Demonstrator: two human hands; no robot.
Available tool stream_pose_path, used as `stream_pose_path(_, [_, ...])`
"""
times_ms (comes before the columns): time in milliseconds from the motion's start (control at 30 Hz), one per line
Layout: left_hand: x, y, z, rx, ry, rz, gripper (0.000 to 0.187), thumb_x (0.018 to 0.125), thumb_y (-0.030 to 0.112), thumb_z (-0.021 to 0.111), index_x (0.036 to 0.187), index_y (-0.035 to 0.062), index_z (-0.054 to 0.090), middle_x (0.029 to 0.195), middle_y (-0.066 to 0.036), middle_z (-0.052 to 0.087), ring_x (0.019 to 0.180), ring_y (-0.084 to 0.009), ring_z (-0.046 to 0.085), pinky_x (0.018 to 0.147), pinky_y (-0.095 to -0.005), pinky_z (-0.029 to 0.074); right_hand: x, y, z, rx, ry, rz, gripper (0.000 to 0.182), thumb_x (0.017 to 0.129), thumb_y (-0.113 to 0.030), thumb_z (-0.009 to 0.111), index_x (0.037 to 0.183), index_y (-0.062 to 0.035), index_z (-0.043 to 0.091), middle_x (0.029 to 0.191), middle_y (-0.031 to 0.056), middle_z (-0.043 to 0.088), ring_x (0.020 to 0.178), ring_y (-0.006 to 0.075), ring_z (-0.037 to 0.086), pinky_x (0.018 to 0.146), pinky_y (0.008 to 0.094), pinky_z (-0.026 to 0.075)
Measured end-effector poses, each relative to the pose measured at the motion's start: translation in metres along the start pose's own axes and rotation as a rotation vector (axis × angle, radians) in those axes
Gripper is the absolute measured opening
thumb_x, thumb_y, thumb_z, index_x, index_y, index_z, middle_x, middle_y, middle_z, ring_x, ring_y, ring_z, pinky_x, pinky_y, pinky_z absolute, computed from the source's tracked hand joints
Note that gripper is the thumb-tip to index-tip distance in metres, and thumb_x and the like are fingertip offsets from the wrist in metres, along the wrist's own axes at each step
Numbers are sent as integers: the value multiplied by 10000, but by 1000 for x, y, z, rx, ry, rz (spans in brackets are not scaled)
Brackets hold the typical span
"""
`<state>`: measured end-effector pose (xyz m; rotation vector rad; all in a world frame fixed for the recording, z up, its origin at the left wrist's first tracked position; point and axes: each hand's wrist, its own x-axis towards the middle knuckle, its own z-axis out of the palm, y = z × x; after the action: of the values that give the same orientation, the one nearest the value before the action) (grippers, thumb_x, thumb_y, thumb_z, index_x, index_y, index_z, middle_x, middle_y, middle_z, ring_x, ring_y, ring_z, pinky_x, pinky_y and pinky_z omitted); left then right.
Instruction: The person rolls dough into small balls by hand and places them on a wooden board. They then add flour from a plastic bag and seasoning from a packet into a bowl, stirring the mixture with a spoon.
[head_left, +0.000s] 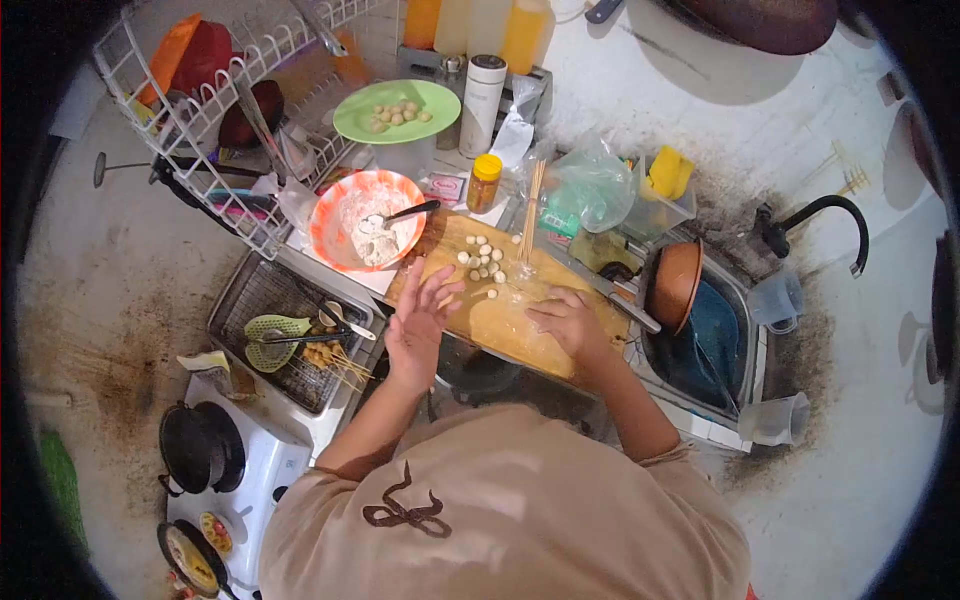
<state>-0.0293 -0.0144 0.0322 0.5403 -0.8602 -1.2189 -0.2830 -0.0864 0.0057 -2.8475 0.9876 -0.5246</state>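
Note:
My left hand (418, 318) hovers over the near left part of the wooden cutting board (520, 325), fingers spread, with a small piece of dough seemingly at the fingertips. My right hand (566, 318) rests palm down on the board, pressing or rolling something under the fingers that I cannot see. Several small pale dough balls (482, 262) lie in a cluster on the board just beyond both hands.
An orange-rimmed bowl of flour with a spoon (366, 222) sits left of the board. A green plate (396, 110) with more balls stands behind it. Skewers (533, 210), a small orange jar (485, 181), a dish rack (235, 110), a sink (705, 335) and a stove (215, 470) surround the board.

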Motion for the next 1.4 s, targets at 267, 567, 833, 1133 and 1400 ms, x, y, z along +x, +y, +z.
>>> stream_pose_path(267, [-1,-44,23,-184,94,-424,560,878,486,354,1348,189,285,1247,-62,432,1123,-236,422,923,-398,352,22,-44,-11,470,220,147,453,769,-176,572,1219,-174,513,1011,67,602,965,250,520,920,408,344])
stream_pose_path(567, [9,-65,47,-324,-81,-586,614,880,543,257,1358,160,228,1333,-95,343,1223,-229,369,961,-382,395,27,-90,-72,190,132,26,572,795,-192,534,1336,-197,349,1241,105,488,1194,310,408,995,501,256])
stream_pose_path(833, [21,-78,80,-690,-500,-398,791,786,721,204,1388,207,181,1427,-125,195,1289,-341,246,1016,-505,274,31,-93,-52,-18,142,-7,672,741,-368,561,1338,-154,339,1400,123,287,1312,332,207,1003,601,120])
stream_pose_path(1133, [9,-65,111,-396,-275,-523,870,711,793,158,1399,262,150,1442,-105,177,1310,-341,191,1015,-586,176,26,-60,-67,76,222,85,771,705,-332,606,1377,-179,259,1375,145,322,1307,342,215,994,626,107])
stream_pose_path(1400, [26,-53,90,-548,-323,-424,827,726,777,169,1399,298,130,1463,-60,114,1325,-339,149,1024,-581,157,7,-74,-64,62,200,-16,806,676,-355,640,1373,-193,270,1369,134,328,1286,351,246,1003,586,152])
